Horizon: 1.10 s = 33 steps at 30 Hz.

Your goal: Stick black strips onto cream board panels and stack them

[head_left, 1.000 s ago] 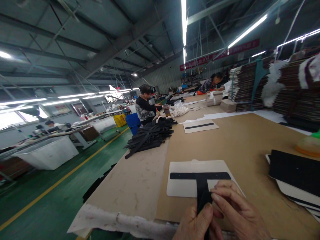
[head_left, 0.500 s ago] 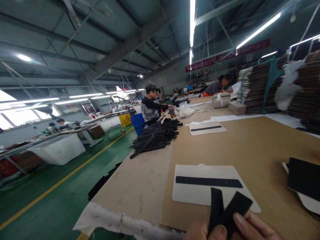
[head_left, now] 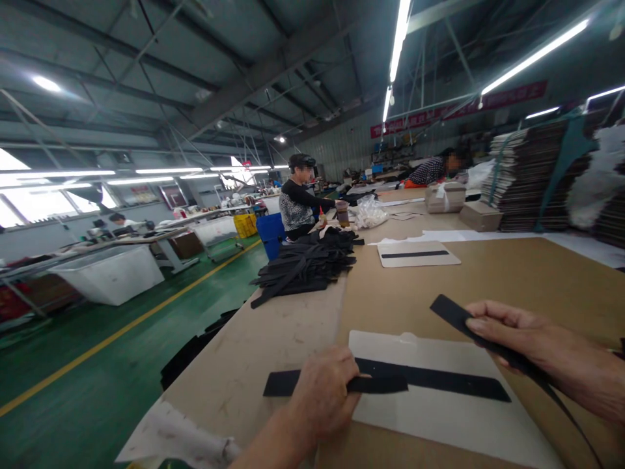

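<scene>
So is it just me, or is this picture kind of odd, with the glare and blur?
Head view: the ceiling tube light and left-hand windows glare white against a dim roof; head view: the red banner is too soft to read; head view: both the left hand and right hand look slightly soft.

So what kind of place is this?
Probably a factory workshop, maybe for bags or cases: a heap of cut black strips on the worktable, tall bundled stacks of sheets, and long benches under tube lights.
</scene>
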{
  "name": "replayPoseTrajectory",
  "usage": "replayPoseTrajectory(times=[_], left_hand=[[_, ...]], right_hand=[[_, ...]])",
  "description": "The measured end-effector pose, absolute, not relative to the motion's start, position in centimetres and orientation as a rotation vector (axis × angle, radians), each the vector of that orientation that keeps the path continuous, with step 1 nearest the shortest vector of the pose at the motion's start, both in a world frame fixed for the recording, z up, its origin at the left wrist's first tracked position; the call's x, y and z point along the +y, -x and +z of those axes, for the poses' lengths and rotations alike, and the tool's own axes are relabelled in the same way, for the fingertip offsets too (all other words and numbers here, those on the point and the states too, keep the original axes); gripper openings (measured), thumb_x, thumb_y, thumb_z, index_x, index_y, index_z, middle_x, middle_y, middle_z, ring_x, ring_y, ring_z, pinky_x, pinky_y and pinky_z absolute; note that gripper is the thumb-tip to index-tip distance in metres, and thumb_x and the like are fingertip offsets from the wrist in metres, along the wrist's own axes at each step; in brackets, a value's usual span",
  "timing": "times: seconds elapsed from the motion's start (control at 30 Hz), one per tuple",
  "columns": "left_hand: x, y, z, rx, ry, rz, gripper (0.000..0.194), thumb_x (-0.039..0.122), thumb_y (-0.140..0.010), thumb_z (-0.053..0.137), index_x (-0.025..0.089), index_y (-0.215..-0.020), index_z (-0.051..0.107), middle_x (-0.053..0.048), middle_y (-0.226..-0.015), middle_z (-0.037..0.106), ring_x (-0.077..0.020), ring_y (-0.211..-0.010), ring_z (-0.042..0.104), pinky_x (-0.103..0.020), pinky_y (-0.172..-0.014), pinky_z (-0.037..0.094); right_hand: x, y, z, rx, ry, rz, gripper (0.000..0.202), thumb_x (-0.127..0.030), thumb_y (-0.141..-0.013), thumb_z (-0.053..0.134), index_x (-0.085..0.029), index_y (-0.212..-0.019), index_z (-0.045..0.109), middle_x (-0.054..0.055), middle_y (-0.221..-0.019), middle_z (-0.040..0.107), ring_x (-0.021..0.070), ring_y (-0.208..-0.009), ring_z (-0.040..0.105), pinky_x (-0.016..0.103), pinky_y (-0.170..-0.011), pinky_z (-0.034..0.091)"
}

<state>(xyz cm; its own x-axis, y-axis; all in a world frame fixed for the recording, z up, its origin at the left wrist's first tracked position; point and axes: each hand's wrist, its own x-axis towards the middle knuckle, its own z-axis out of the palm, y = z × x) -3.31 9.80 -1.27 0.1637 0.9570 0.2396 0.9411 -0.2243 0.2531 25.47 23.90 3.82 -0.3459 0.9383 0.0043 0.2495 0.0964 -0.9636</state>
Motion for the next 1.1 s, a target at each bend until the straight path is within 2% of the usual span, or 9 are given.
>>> replayPoseTrajectory(times=[0.07,0.13,0.2,0.3,0.5,0.73,1.1], left_hand=[[11.4,3.7,-2.6,1.909,-2.359,0.522,0.014,0.017,-0.082,0.057,0.021,-0.092,0.066,-0.002,-0.096,0.062,-0.0187,-0.094,0.058,-0.029,-0.080,0.044],[12.4,3.8,-3.7,1.917,-2.374,0.491,0.027,0.014,-0.080,0.056,0.022,-0.104,0.065,-0.003,-0.107,0.061,-0.0196,-0.100,0.058,-0.030,-0.083,0.046],[12.8,3.9,-4.4,1.946,-2.402,0.471,0.036,0.011,-0.076,0.054,0.022,-0.110,0.063,-0.003,-0.114,0.060,-0.0213,-0.104,0.057,-0.032,-0.085,0.048],[12.8,4.0,-5.2,1.970,-2.424,0.460,0.039,0.010,-0.074,0.054,0.021,-0.111,0.061,-0.004,-0.117,0.061,-0.0236,-0.106,0.054,-0.036,-0.087,0.049],[12.7,4.3,-5.9,1.958,-2.374,0.519,0.039,0.011,-0.073,0.055,0.023,-0.110,0.060,-0.001,-0.115,0.062,-0.0231,-0.104,0.052,-0.037,-0.091,0.049],[12.8,4.3,-6.4,1.947,-2.324,0.584,0.033,0.014,-0.077,0.058,0.023,-0.109,0.060,0.000,-0.114,0.060,-0.0227,-0.102,0.050,-0.037,-0.090,0.047],[13.1,4.6,-6.8,1.917,-2.351,0.512,0.027,0.021,-0.078,0.061,0.020,-0.105,0.059,-0.004,-0.112,0.060,-0.0238,-0.099,0.051,-0.037,-0.087,0.048]], right_hand=[[24.6,-23.5,3.9,-1.827,1.181,1.547,0.054,-0.066,-0.060,0.073,-0.021,-0.090,0.068,0.000,-0.066,0.058,0.0057,-0.051,0.044,0.017,-0.045,0.037],[25.4,-21.8,3.7,-1.962,1.195,1.656,0.051,-0.064,-0.067,0.068,-0.021,-0.095,0.065,-0.002,-0.069,0.058,0.0040,-0.052,0.042,0.015,-0.045,0.032],[26.1,-20.2,3.4,-2.146,1.196,1.642,0.043,-0.055,-0.074,0.064,-0.019,-0.096,0.063,-0.001,-0.071,0.058,0.0040,-0.053,0.043,0.015,-0.045,0.031],[27.1,-17.5,2.7,-2.406,1.131,1.478,0.028,-0.040,-0.080,0.058,-0.016,-0.095,0.062,0.000,-0.073,0.060,0.0045,-0.055,0.045,0.016,-0.047,0.033],[28.9,-12.9,0.4,-2.532,1.107,1.327,0.022,-0.028,-0.079,0.054,-0.015,-0.094,0.064,0.001,-0.075,0.062,0.0066,-0.060,0.049,0.017,-0.051,0.036],[29.5,-10.3,-2.5,-2.597,1.029,1.342,0.024,-0.025,-0.076,0.056,-0.014,-0.094,0.067,0.002,-0.078,0.066,0.0077,-0.063,0.052,0.018,-0.054,0.035],[29.4,-9.9,-2.6,-2.691,1.041,1.228,0.028,-0.023,-0.074,0.057,-0.018,-0.098,0.071,-0.001,-0.075,0.066,0.0073,-0.064,0.052,0.020,-0.058,0.035]])
